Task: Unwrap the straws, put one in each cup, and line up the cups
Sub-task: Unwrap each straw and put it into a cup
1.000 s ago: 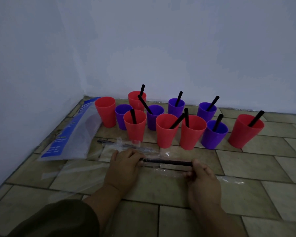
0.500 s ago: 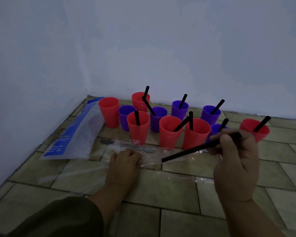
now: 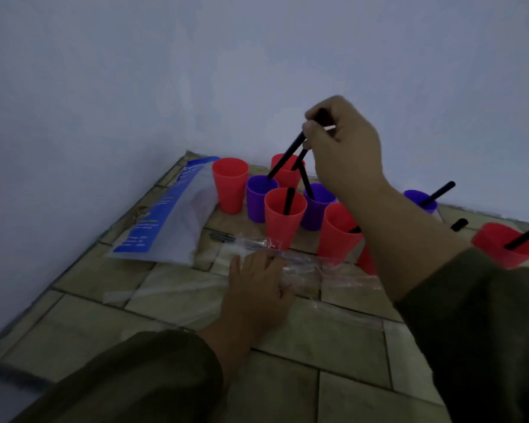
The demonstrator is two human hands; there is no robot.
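Several red and purple cups stand on the tiled floor near the wall, most with a black straw inside. My right hand (image 3: pixel 342 148) is raised above them, pinching a black straw (image 3: pixel 287 155) whose lower tip dips into the rim of a purple cup (image 3: pixel 258 198). The red cup (image 3: pixel 230 184) at the far left holds no straw. My left hand (image 3: pixel 254 288) lies flat on clear wrappers (image 3: pixel 306 270) on the floor, fingers spread. A wrapped straw (image 3: pixel 232 238) lies just beyond it. My right forearm hides some cups.
A blue and white plastic packet (image 3: pixel 168 218) lies at the left by the side wall. Walls close off the corner at the back and left. A red cup with a straw (image 3: pixel 504 245) stands at the far right.
My right hand has lifted the unwrapped straw from the floor, carried it up and left over the cups, and lowered its tip into the purple cup. The camera moved closer.
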